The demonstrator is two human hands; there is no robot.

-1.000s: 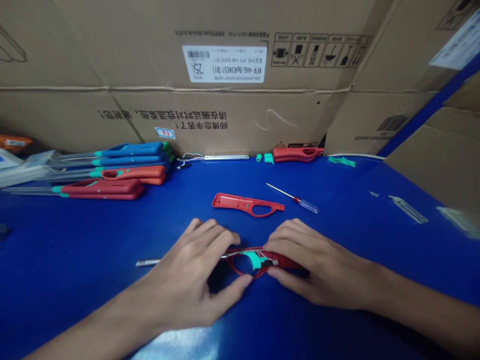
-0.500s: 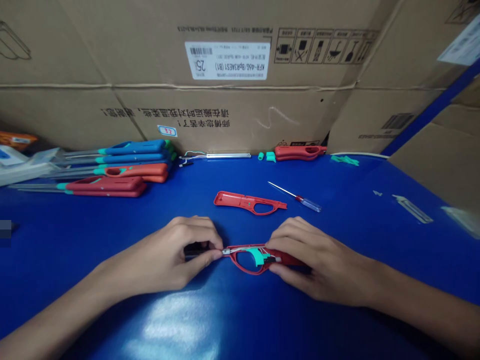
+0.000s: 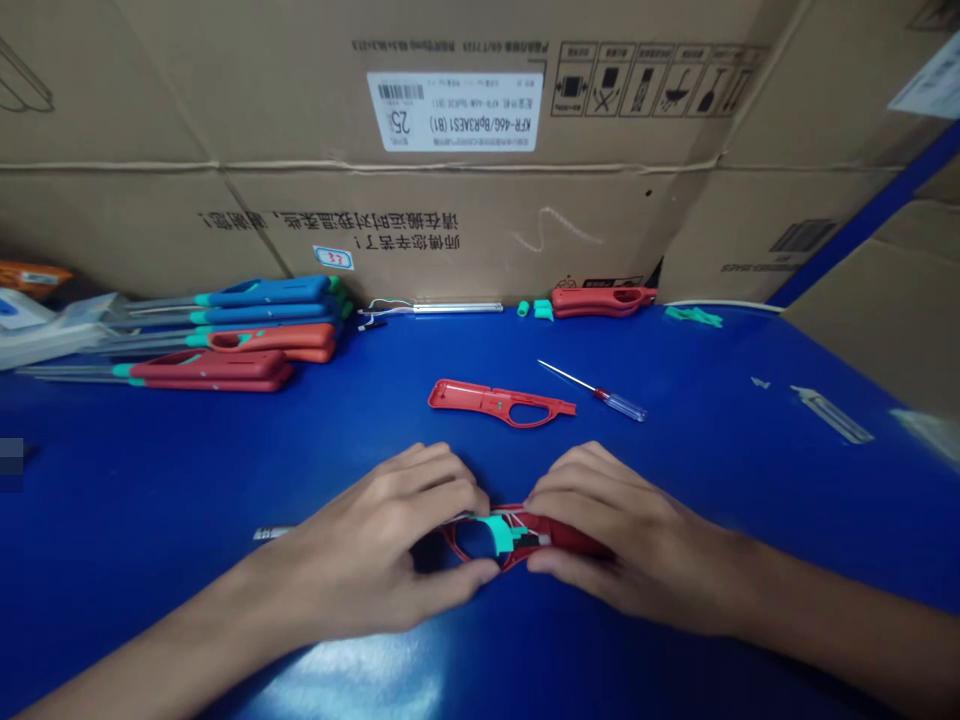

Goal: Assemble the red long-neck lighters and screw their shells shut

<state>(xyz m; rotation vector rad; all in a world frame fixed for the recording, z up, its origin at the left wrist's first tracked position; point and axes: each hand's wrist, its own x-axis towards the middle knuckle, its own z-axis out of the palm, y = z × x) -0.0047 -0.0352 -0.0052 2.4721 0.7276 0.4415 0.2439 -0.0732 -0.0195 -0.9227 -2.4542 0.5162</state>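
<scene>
A red plastic lighter body sits between the person's two hands, low at the near middle of the blue tabletop; whether it touches the surface cannot be told. A teal insert and thin wires show inside its open shell. A slim metal tube sticks out to the left, passing beneath the left hand. That hand's grip is closed around the body's looped trigger-guard end, with the fingers curled over the top and the thumb along the near side. The right hand has a closed grip on the other end, fingers on top and thumb below.

Just beyond the hands lies a separate red shell half, and to its right a small screwdriver with a clear handle. Further back are a finished red lighter handle, small teal pieces, and a wired metal tube. Stacked blue lighters and red lighters lie at back left, against a cardboard carton.
</scene>
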